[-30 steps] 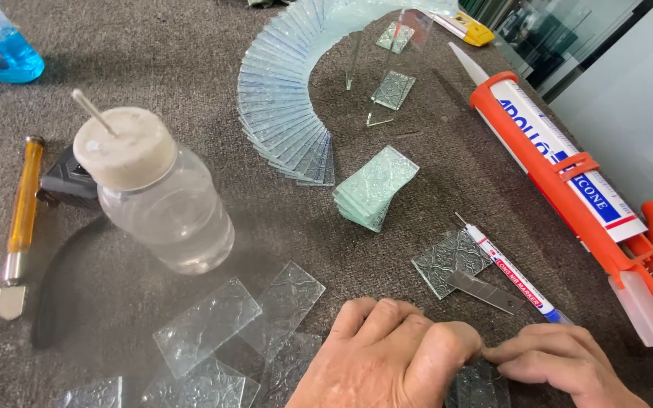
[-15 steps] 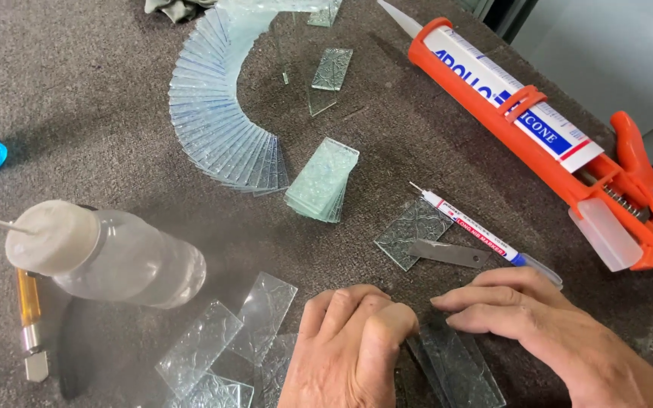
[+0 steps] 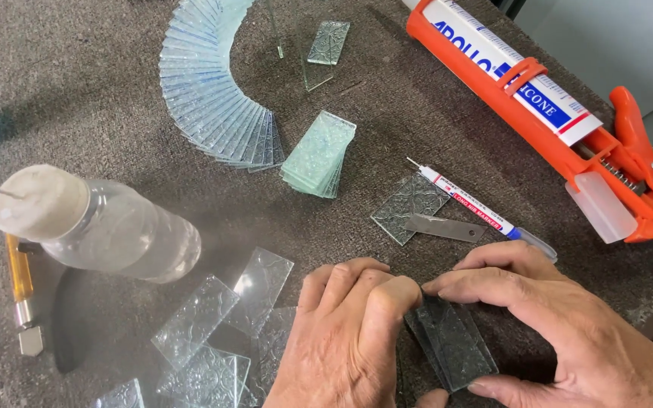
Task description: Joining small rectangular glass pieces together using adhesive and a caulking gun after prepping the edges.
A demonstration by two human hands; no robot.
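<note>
- Left hand curled, right hand arched; both pinch a small patterned clear glass rectangle between fingertips.
- Since earlier, the hands stay together; the view shifted.

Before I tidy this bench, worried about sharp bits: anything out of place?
A bare metal blade lies loose, overlapping a glass piece beside the marker. Small glass rectangles lie scattered and overlapping near the left hand.
</note>
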